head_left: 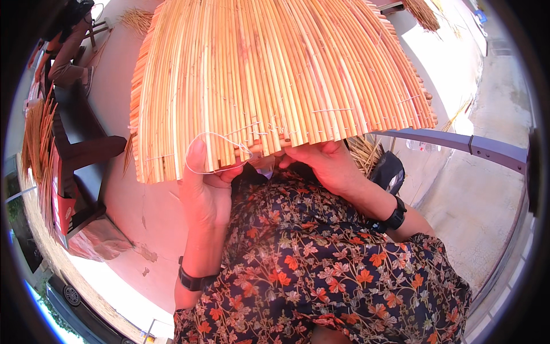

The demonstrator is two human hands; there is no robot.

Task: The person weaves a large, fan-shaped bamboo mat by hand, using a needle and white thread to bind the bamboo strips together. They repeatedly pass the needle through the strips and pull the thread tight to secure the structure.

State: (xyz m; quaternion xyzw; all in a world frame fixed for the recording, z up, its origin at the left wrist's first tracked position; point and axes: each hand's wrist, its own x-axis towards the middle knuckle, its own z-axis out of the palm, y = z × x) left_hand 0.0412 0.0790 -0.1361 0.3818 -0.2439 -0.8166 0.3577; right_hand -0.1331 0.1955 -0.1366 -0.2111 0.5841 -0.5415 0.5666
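Reed mat [275, 74] hangs from your pinching hands; left hand [206, 189] fingers also trap the white thread [197, 166]. Slack loop may snag a reed end, loosening stitches.

Harsh daylight overexposes the pale concrete floor [143, 212]; everything has a warm reddish cast, and fisheye edges bend into a dark rim.

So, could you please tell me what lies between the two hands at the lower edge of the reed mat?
In the head view, a thin white thread loops from the left hand toward the right hand, under the reed mat edge.
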